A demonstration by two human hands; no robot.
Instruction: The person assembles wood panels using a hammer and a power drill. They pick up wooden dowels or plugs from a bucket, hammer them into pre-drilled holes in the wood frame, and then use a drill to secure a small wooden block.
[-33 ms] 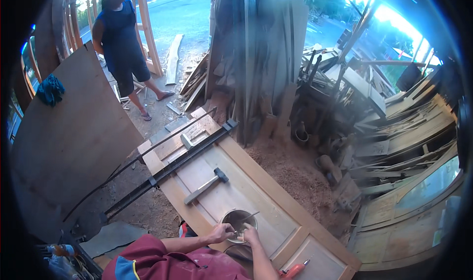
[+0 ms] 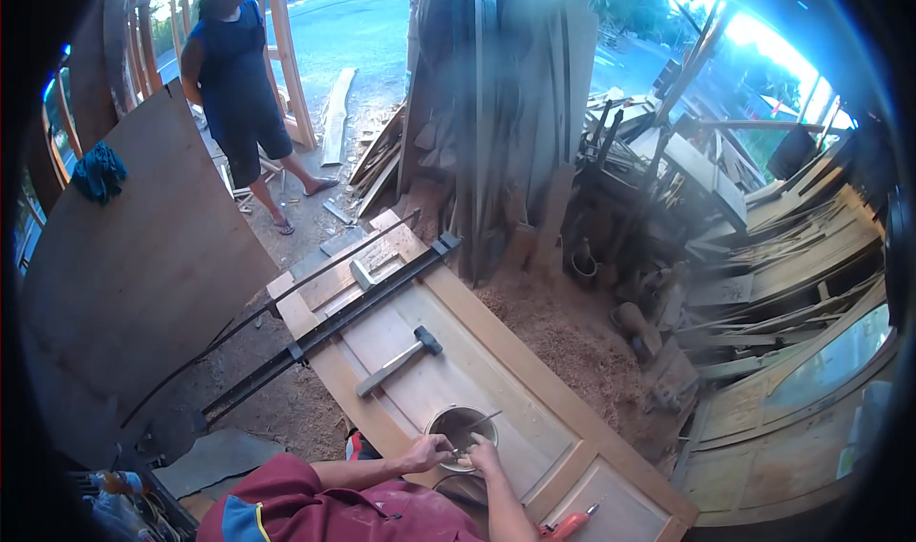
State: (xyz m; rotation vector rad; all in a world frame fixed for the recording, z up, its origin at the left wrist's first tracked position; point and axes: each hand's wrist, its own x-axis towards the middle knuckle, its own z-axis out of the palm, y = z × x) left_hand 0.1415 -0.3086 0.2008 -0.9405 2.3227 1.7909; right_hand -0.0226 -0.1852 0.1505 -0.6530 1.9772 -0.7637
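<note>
Both my hands meet at the near rim of a round, pale-rimmed pot (image 2: pixel 434 422) standing on a panelled wooden door (image 2: pixel 534 389). A thin stick (image 2: pixel 488 417) leans out over its far right rim. My left hand (image 2: pixel 426 453) has its fingers pinched at the pot's left edge. My right hand (image 2: pixel 485 455) reaches over the near right edge, fingers bent inward and drawn together. What lies between the fingertips is too small to make out. A hammer (image 2: pixel 399 362) rests on the door beyond the pot. To the right of my right forearm is an orange-handled tool (image 2: pixel 572 523).
A long dark bar clamp (image 2: pixel 367 299) crosses the door, with a pale block (image 2: pixel 363 274) beside it. A curved wooden sheet (image 2: pixel 143 265) stands left. Sawdust (image 2: pixel 572 342) covers the floor at right, near stacked boards (image 2: pixel 773 294). Another person (image 2: pixel 234 93) stands at the far left.
</note>
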